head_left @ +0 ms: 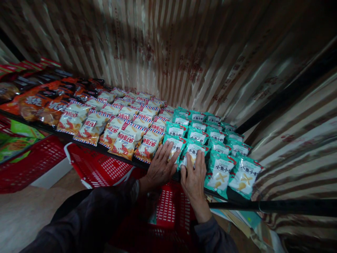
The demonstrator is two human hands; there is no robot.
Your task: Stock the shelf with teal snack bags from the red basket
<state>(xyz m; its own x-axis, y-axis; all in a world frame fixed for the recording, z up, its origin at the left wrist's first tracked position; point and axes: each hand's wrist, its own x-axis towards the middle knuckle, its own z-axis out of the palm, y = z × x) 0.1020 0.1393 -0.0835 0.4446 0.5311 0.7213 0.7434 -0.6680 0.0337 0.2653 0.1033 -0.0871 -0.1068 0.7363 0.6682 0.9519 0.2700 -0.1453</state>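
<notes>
Rows of snack bags stand on a long dark shelf [105,150]. My left hand [162,164] lies with its fingers spread on a front teal bag [176,144], beside a white and red bag [151,142]. Just to the right, my right hand [194,172] rests with fingers stretched out on the neighbouring teal bag [193,149]. Neither hand is wrapped round a bag. More teal bags stand behind and to the right, among them a front one [220,172] and a corner one [245,175].
Orange bags [48,103] fill the shelf's left part. Below are red baskets [101,168], one [168,207] beneath my hands. A striped curtain [158,52] hangs behind the shelf. A black bar [297,206] runs along the lower right; a dark post [284,91] slants above it.
</notes>
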